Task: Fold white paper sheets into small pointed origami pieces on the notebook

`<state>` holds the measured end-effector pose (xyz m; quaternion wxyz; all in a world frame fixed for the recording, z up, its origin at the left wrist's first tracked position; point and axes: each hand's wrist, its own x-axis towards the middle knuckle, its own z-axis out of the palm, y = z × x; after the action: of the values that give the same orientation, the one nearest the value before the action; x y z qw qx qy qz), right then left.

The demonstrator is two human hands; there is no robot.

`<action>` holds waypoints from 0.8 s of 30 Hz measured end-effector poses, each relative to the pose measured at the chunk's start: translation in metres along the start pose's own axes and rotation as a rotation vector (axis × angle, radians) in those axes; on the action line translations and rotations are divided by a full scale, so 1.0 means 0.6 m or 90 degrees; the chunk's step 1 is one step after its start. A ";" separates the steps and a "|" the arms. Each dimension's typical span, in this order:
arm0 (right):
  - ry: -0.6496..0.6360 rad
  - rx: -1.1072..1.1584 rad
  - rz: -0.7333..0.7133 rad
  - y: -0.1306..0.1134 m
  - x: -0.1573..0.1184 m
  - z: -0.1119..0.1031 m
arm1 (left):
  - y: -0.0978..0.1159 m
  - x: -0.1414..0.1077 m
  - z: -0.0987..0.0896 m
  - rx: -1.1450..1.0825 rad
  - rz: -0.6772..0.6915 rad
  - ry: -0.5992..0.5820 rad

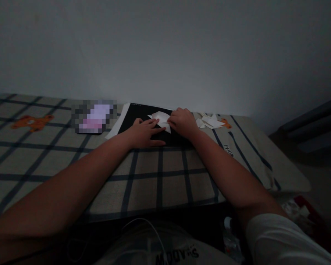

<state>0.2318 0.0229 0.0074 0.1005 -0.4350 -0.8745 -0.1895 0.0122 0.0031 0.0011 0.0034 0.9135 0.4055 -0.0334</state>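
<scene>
A piece of folded white paper (pixel 161 117) lies on a black sheet or folder (pixel 135 114) near the wall. My left hand (pixel 147 133) rests flat with its fingers spread, the fingertips touching the paper's left and lower part. At the paper's right edge, my right hand (pixel 182 121) has its fingers drawn together in a pinch on the paper. Several folded white paper pieces (pixel 212 121) lie just right of my right hand. White sheets (pixel 118 124) show under the black one on its left.
A phone (pixel 95 117), pixelated, lies to the left on the checked tablecloth (pixel 146 165). Behind the table stands a plain wall (pixel 154 51). Below the front edge are a clear bottle (pixel 231 239), a white cable (pixel 154 228) and a red container (pixel 316 217) at right.
</scene>
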 end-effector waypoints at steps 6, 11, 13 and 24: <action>-0.003 0.006 -0.068 0.007 -0.003 -0.002 | 0.002 -0.001 -0.002 -0.007 -0.005 0.003; -0.025 0.017 -0.070 0.010 -0.003 0.000 | 0.001 0.000 0.000 -0.015 -0.009 0.004; -0.030 0.018 -0.070 0.009 -0.004 -0.003 | 0.001 0.000 0.000 -0.014 -0.007 0.008; -0.043 -0.003 -0.094 -0.002 -0.005 -0.017 | 0.004 -0.001 -0.002 -0.002 -0.010 0.004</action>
<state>0.2325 0.0159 0.0155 0.0553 -0.3760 -0.9065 -0.1838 0.0137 0.0012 0.0024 0.0033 0.9103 0.4129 -0.0299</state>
